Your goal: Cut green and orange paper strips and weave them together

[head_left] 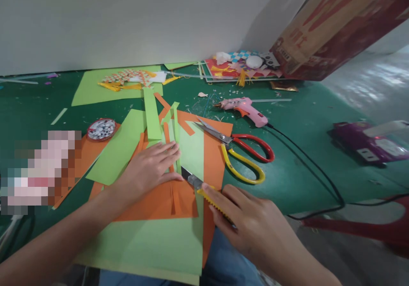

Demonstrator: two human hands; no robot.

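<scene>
My left hand (150, 167) lies flat with fingers stretched out, pressing down an orange paper sheet (159, 203) and light green paper strips (174, 120). My right hand (252, 226) is closed round a yellow utility knife (204, 190). The knife's blade tip touches the paper just right of my left fingertips. Light green paper (153, 243) lies under the orange sheet near the table's front edge.
Scissors with red and yellow handles (243, 154) lie to the right on the green mat (297, 120). A pink glue gun (244, 109) with a black cord sits behind them. A round box of googly eyes (101, 129) is at left. Paper crafts and a cardboard box (335, 26) stand at the back.
</scene>
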